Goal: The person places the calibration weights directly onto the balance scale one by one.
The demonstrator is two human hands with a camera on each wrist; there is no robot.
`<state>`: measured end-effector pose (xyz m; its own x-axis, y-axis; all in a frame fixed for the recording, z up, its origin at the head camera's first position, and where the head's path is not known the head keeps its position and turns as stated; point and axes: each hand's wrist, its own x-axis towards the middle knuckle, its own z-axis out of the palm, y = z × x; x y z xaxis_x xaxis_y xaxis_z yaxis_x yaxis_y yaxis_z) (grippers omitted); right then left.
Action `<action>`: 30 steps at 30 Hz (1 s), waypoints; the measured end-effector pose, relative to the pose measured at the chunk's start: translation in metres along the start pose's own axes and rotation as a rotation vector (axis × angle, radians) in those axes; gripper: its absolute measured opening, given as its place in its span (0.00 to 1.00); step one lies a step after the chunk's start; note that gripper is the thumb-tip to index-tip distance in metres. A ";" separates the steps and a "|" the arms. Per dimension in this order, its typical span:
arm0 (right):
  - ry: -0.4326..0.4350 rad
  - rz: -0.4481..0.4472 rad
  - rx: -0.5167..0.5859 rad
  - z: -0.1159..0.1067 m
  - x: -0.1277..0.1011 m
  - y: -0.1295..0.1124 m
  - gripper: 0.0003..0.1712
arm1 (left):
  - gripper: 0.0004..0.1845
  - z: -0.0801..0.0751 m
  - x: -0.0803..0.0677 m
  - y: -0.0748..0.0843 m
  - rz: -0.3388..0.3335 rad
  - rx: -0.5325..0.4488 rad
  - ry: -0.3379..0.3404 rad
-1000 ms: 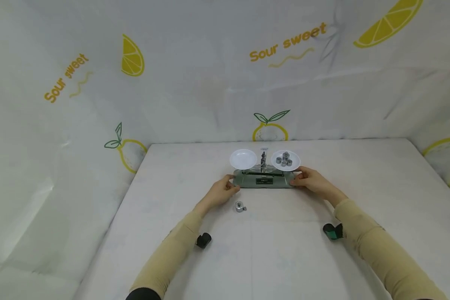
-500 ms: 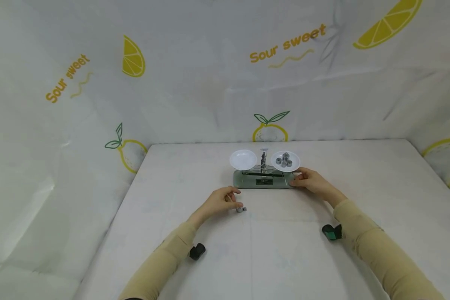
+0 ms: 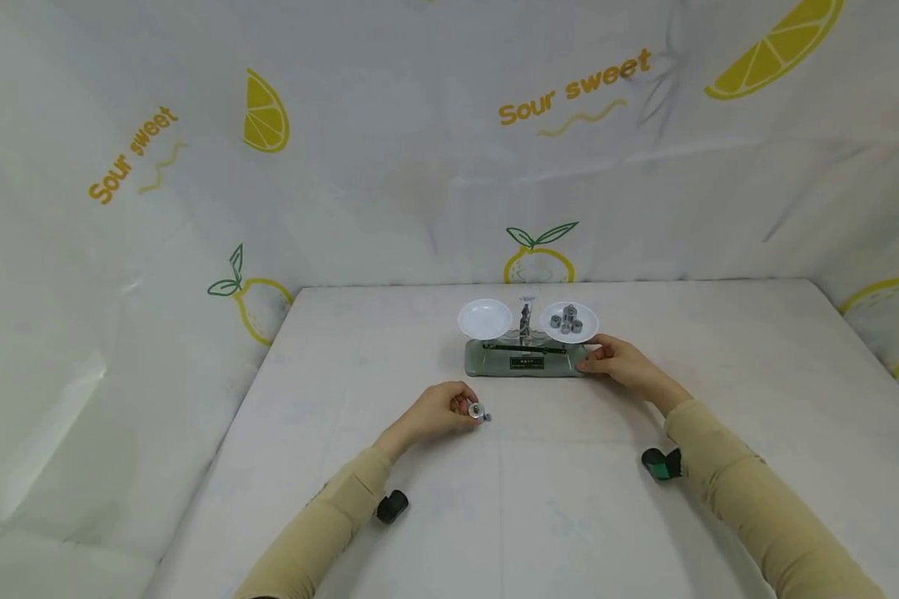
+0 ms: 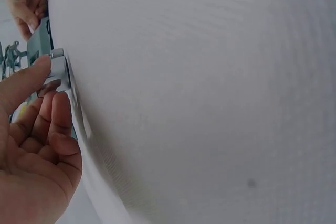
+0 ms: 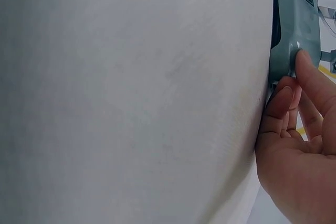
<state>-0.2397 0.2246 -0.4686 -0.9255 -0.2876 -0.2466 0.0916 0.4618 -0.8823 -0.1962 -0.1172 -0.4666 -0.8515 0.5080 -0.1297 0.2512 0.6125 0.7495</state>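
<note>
A grey-green balance scale [image 3: 526, 359] stands at the middle back of the white table [image 3: 539, 516]. Its left pan [image 3: 484, 319] is bare; the right pan [image 3: 569, 323] carries several small metal weights. A single small metal weight [image 3: 479, 412] stands on the table in front of the scale. My left hand [image 3: 466, 409] pinches it; the left wrist view shows the fingertips [image 4: 41, 69] on the weight [image 4: 59, 71]. My right hand [image 3: 588, 359] grips the right end of the scale's base, with the thumb [image 5: 310, 74] lying on the base [image 5: 296, 19].
A tiny metal piece [image 3: 489, 417] lies just right of the single weight. A white cloth printed with lemons [image 3: 539, 258] walls in the table at the back and on both sides. Black wrist cameras [image 3: 392, 506] [image 3: 663, 463] hang under both sleeves.
My left hand came off the left end of the scale, drew back toward me and closed its fingers on the single weight. The right hand and the scale stayed in place.
</note>
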 end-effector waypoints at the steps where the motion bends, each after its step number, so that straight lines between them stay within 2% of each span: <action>1: 0.001 -0.002 -0.003 0.000 0.000 0.000 0.37 | 0.14 0.000 0.000 0.000 0.001 0.004 0.001; 9: 0.005 -0.006 -0.022 0.001 -0.001 -0.002 0.36 | 0.10 0.001 -0.005 0.005 0.033 0.052 0.036; 15: 0.003 -0.001 -0.024 0.002 0.000 -0.001 0.35 | 0.09 -0.004 -0.005 0.010 0.038 0.024 0.117; 20: -0.001 0.007 -0.014 0.001 0.002 0.002 0.35 | 0.11 -0.015 -0.005 0.022 0.047 0.012 0.191; 30: -0.001 0.003 -0.016 0.000 0.000 0.002 0.35 | 0.13 -0.042 0.002 0.052 0.050 -0.018 0.272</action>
<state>-0.2398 0.2248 -0.4703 -0.9250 -0.2866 -0.2496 0.0888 0.4757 -0.8751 -0.2039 -0.1100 -0.4004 -0.9312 0.3544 0.0847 0.2897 0.5790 0.7621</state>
